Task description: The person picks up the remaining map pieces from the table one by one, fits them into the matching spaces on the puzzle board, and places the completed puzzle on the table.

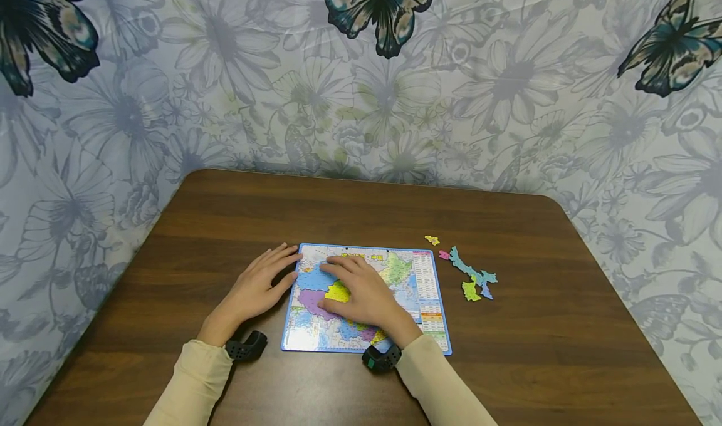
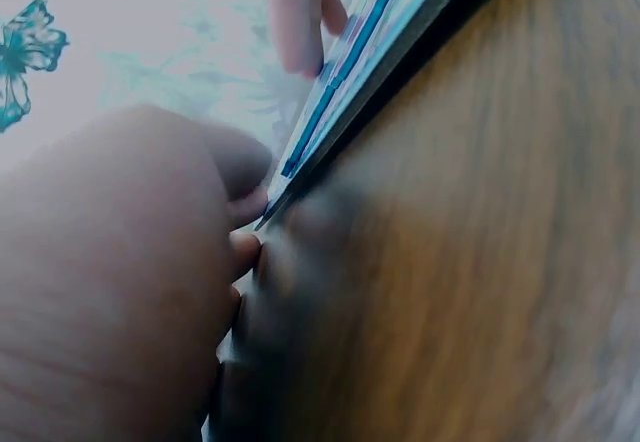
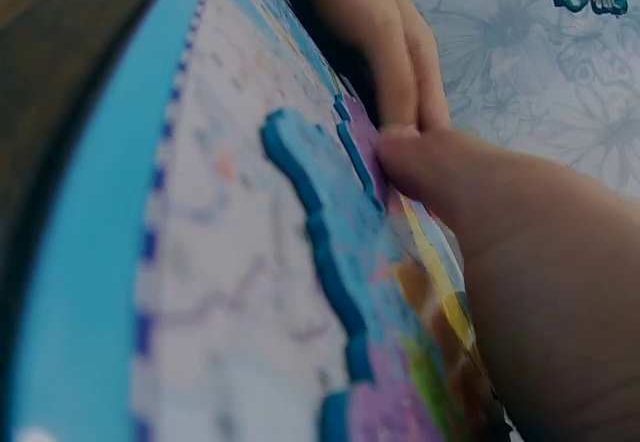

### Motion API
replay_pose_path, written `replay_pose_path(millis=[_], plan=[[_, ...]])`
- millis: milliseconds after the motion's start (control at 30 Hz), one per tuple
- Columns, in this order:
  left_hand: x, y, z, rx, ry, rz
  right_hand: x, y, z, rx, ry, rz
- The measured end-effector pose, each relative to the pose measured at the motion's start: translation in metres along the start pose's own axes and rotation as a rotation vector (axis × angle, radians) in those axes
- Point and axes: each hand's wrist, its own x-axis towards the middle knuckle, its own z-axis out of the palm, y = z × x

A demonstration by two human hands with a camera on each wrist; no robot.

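Observation:
A map puzzle board with a blue border lies flat on the table. My right hand spreads over its middle, the thumb resting on a purple puzzle piece and the fingertips reaching near a blue piece. Part of a yellow piece shows between thumb and fingers. In the right wrist view a light blue piece stands slightly raised from the printed map. My left hand lies at the board's left edge, its fingers extended and fingertips right at the upper left corner. A green piece sits at the board's upper right.
Right of the board lie several loose pieces: a yellow one, a pink one, a long teal one, a blue one and a lime green one. The brown wooden table backs onto a flowered, butterfly-printed covering.

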Motion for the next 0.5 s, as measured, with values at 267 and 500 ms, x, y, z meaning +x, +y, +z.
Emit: replay_pose_path(millis=[267, 500], plan=[[-0.0001, -0.0003, 0.0002, 0.006, -0.002, -0.003, -0.0003, -0.0028, -0.0008, -0.062, -0.062, 0.001], [0.0000, -0.0005, -0.0002, 0.003, -0.007, -0.002, 0.0000, -0.0052, -0.0032, -0.051, -0.074, 0.015]])
